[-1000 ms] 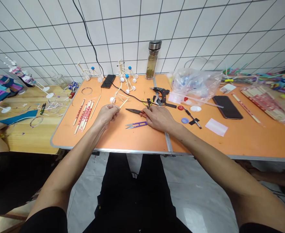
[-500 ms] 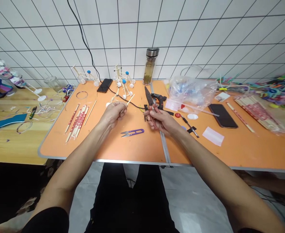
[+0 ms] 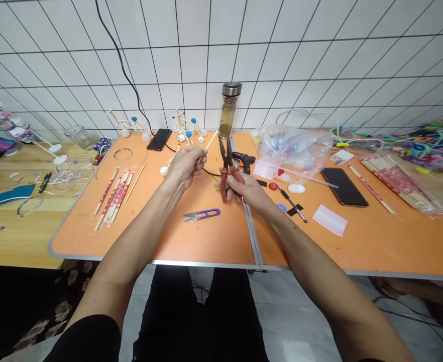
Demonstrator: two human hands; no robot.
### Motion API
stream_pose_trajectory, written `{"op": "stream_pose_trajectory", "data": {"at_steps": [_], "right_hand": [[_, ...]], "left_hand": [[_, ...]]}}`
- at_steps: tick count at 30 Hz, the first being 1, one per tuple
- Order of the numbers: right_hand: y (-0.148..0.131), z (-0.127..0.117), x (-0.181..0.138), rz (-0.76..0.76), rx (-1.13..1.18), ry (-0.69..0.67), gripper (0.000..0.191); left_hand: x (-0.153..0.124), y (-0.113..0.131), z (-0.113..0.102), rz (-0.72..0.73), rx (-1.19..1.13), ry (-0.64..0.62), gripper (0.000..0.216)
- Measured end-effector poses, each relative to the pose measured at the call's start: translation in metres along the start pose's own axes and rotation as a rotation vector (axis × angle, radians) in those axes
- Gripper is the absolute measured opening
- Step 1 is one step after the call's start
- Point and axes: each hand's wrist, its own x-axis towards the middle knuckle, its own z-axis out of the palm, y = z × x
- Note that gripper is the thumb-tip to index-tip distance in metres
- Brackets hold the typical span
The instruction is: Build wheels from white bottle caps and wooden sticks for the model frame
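My left hand (image 3: 189, 165) is closed around a thin wooden stick (image 3: 211, 141), whose pale end sticks out up and to the right. In my right hand (image 3: 244, 190) is a pair of red-handled pliers (image 3: 225, 168), jaws pointing up and parted. The stick's end is close to the jaws but appears apart from them. Below the hands, purple thread snips (image 3: 202, 215) lie on the orange table (image 3: 161, 246). Behind my left hand stand small stick models with blue and white round parts (image 3: 188, 133), partly hidden by the hand.
Wrapped chopsticks (image 3: 118, 198) lie at left, near a loose stick (image 3: 135, 182). A glass bottle (image 3: 229, 110) stands at the back beside a black glue gun (image 3: 244, 160). To the right are a plastic bag (image 3: 293, 148), a phone (image 3: 344, 186) and a chopstick pack (image 3: 400, 181).
The pliers have turned upright and their jaws have spread. My left hand has moved right with the stick, bringing its end near the jaws. The view has shifted slightly.
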Motion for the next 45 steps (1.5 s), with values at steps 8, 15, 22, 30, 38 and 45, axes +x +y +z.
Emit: {"op": "stream_pose_trajectory", "data": {"at_steps": [8,15,22,30,38,45], "right_hand": [[0.012,-0.004,0.001,-0.098,-0.375,0.045,0.061],[-0.001,-0.002,-0.003,-0.143,-0.721,0.08,0.05],[-0.005,0.002,-0.006,-0.129,-0.866,0.087,0.051],[-0.002,0.003,-0.006,-0.116,-0.984,0.104,0.053],[0.001,0.001,-0.004,-0.124,-1.025,0.096,0.054],[-0.001,0.002,-0.004,-0.069,-1.053,0.077,0.045]], "left_hand": [[-0.006,-0.006,0.0,-0.039,0.005,-0.042,0.02],[-0.008,-0.014,0.006,-0.11,0.098,-0.13,0.028],[-0.004,-0.021,0.004,-0.153,0.102,-0.131,0.031],[-0.005,-0.023,0.007,-0.172,0.122,-0.096,0.028],[0.0,-0.028,0.003,-0.173,0.116,-0.117,0.022],[0.002,-0.032,0.002,-0.187,0.105,-0.154,0.025]]}}
